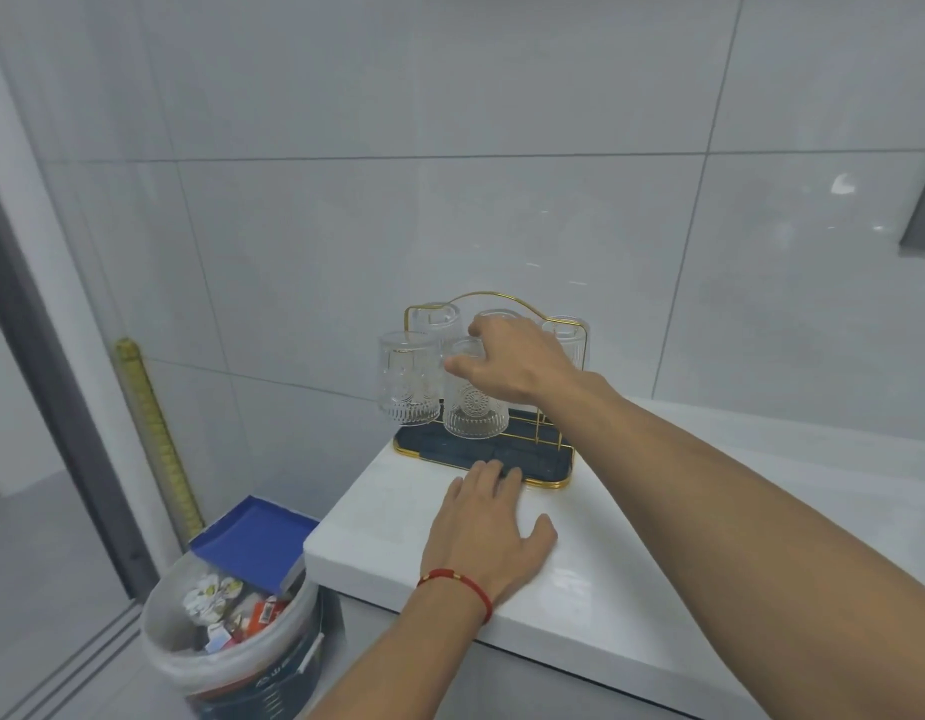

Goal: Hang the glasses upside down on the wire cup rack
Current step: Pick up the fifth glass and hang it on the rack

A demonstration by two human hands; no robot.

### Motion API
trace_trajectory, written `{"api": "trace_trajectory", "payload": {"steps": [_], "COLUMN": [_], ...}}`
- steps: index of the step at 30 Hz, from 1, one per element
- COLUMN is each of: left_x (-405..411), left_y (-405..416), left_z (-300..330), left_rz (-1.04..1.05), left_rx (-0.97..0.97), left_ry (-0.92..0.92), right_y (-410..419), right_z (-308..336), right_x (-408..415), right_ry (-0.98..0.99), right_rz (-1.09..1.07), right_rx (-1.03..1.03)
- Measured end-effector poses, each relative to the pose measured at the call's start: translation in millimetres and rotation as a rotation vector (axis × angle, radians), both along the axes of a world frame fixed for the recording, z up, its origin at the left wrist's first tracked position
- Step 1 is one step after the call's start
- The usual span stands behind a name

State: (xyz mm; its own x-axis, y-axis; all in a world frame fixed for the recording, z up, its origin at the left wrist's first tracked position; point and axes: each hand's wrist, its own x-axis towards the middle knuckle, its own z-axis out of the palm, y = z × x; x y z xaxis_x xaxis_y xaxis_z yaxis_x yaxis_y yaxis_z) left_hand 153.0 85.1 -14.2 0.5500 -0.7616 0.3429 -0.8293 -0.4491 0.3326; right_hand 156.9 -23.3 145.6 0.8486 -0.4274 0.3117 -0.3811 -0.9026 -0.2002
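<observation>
A gold wire cup rack with a dark blue tray base stands at the back left of a white counter. Several patterned clear glasses hang upside down on it. My right hand grips the raised base of the front middle glass, which is upside down over the tray. Another glass hangs at the front left, and others sit behind. My left hand, with a red string at the wrist, lies flat on the counter, fingertips touching the tray's front edge.
The white counter ends at a left edge close to the rack. Below that edge stands a bin full of rubbish with a blue lid. Grey tiled wall rises behind. A yellow strip leans at the left.
</observation>
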Motion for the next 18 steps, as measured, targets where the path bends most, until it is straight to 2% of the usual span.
{"api": "trace_trajectory", "payload": {"steps": [6,8,11,13,16,18], "left_x": [-2.1,-2.2,-6.0,-9.0,-16.2,-27.7], "left_y": [3.0,5.8,12.1,16.6,21.5,17.4], "left_z": [3.3,6.4,13.5,19.5,27.8,33.0], "left_rz": [-0.018,-0.048,-0.111,-0.144,-0.132,-0.11], "left_rx": [-0.027,-0.03,-0.061,-0.08,-0.146,-0.205], "left_ry": [0.026,0.014,0.049,0.065,0.099,0.126], "right_y": [1.7,6.2,9.7,7.0,-14.0,-37.0], "right_z": [-2.6,-6.6,-18.1,-32.2,-63.3,-86.6], "right_x": [-10.4,-24.8,-64.8,-101.7,-165.0,-210.0], "right_ry": [0.023,-0.109,-0.413,-0.516,-0.422,-0.343], "right_rz": [0.025,0.035,0.114,0.143,0.104,0.005], "right_rx": [-0.076,-0.145,-0.211,-0.266,-0.287,-0.24]}}
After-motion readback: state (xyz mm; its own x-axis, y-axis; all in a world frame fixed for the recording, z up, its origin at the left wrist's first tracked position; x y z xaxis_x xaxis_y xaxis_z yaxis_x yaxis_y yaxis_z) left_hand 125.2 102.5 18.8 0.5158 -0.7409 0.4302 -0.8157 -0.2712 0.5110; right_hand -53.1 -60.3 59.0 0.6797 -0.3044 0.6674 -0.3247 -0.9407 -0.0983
